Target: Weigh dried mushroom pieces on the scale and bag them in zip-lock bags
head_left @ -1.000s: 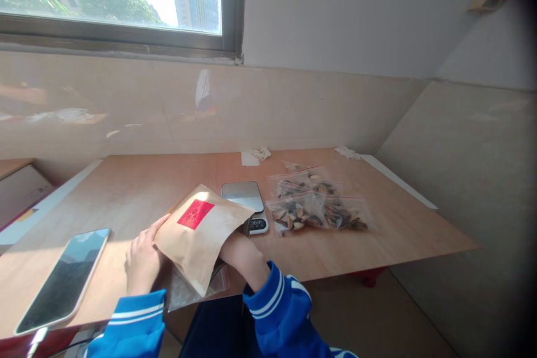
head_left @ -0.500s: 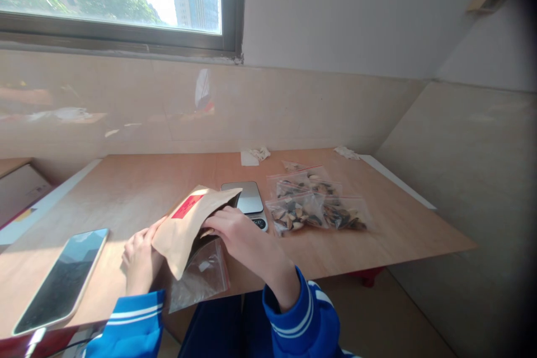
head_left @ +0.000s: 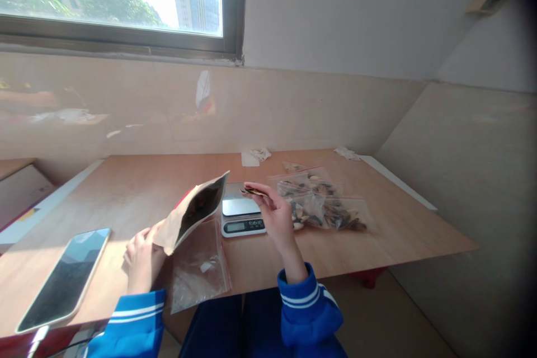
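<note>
Worktop (head_left: 138, 190), paper bag (head_left: 174, 225), scale (head_left: 240, 210), dried slices (head_left: 255, 191).
Near the front edge, the left hand (head_left: 143, 257) grasped the paper bag, tilted seemingly for easy access; apparently over the scale, the right hand (head_left: 275, 210) pinched the dried slices.

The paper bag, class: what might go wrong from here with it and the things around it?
The paper bag is tilted with its mouth open in the left hand, so what is inside might spill if it tips further. The thin pieces pinched in the right hand near the scale could slip and scatter. The clear plastic bag at the near edge of the table might slide off if a sleeve brushes it.
</note>
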Action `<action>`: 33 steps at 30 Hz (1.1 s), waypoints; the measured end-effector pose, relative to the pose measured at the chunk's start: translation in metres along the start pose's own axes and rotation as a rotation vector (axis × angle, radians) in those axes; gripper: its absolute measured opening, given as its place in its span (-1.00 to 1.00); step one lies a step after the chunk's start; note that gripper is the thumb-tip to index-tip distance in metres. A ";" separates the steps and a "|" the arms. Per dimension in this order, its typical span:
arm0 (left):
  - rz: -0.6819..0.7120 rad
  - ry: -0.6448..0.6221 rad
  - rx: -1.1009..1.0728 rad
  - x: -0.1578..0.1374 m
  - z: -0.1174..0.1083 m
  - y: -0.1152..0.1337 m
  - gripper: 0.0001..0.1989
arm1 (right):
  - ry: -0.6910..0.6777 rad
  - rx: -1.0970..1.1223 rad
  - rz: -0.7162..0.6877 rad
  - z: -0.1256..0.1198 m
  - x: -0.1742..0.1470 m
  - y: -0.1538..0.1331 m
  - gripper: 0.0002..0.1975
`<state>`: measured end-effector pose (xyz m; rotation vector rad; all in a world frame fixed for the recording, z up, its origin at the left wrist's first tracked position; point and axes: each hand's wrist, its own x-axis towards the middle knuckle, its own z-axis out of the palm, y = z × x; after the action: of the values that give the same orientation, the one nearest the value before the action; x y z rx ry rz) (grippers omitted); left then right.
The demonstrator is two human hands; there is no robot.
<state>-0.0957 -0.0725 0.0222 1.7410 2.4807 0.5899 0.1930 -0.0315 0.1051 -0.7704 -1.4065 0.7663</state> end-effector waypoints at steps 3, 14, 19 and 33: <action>-0.008 0.011 0.019 0.000 0.000 0.000 -0.51 | 0.002 -0.071 0.070 0.004 0.002 0.040 -0.75; 0.000 0.011 0.081 -0.001 -0.003 0.003 -0.47 | -0.182 -0.639 0.018 0.035 0.013 0.107 -0.56; -0.006 0.000 0.058 -0.002 -0.004 0.006 -0.50 | -0.259 -0.763 0.002 0.036 0.009 0.101 -0.52; -0.002 -0.022 0.072 -0.004 -0.003 0.005 -0.49 | -0.109 -0.689 0.004 0.019 -0.001 0.098 -0.59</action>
<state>-0.0907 -0.0751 0.0258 1.7587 2.5193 0.4842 0.1735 0.0221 0.0227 -1.2691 -1.7916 0.3129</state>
